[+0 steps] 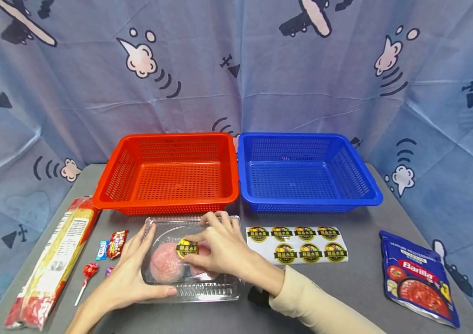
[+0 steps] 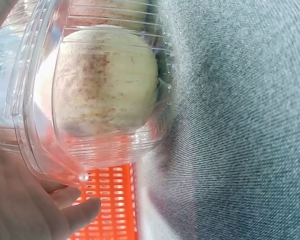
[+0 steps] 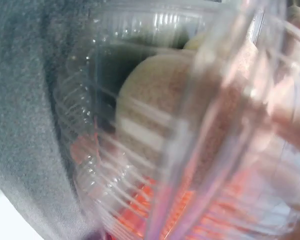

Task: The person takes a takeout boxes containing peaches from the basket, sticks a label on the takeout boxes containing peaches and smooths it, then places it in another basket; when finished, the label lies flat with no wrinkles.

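Observation:
A clear plastic clamshell box [image 1: 203, 287] with pink round fruit [image 1: 165, 263] inside lies on the grey table, just in front of the red basket. My left hand [image 1: 159, 260] grips its left front corner, thumb along the front rim. My right hand [image 1: 192, 254] rests over the lid and pinches a round yellow-and-black sticker [image 1: 185, 248] against it between index finger and thumb. The left wrist view shows the box [image 2: 35, 135] close up with a pale speckled fruit [image 2: 105, 85] and my left fingers [image 2: 65, 210]. The right wrist view is blurred: box wall [image 3: 115, 165] and fruit [image 3: 155, 110].
An empty red basket [image 1: 169, 204] and an empty blue basket [image 1: 309, 202] stand side by side behind the box. A sheet of several stickers [image 1: 299, 245] lies to its right, a Barilla sauce pouch [image 1: 418, 278] further right. On the left are a pasta packet [image 1: 57, 260], wrapped sweets [image 1: 113, 243] and a lollipop [image 1: 88, 271].

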Tool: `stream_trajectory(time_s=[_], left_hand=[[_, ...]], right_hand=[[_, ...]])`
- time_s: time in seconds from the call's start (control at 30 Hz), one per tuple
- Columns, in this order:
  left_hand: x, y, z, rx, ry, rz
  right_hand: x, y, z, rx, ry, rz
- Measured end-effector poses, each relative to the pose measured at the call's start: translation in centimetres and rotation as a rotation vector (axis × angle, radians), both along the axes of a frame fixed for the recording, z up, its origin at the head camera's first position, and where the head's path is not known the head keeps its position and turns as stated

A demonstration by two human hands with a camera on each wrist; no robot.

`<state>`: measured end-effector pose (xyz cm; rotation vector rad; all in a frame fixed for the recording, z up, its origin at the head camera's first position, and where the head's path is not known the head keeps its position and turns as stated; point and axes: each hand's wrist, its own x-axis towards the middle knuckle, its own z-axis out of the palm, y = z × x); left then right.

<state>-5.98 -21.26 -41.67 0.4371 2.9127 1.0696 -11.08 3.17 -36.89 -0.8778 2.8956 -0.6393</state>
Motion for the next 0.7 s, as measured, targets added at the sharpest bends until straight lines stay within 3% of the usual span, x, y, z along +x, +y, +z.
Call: stream_trajectory(time_s=[0.7], left_hand=[[-0.1,0.0,-0.2,0.009,0.02,-0.002]], right_hand=[[-0.1,1.3,-0.1,-0.056,0.011,-0.025]])
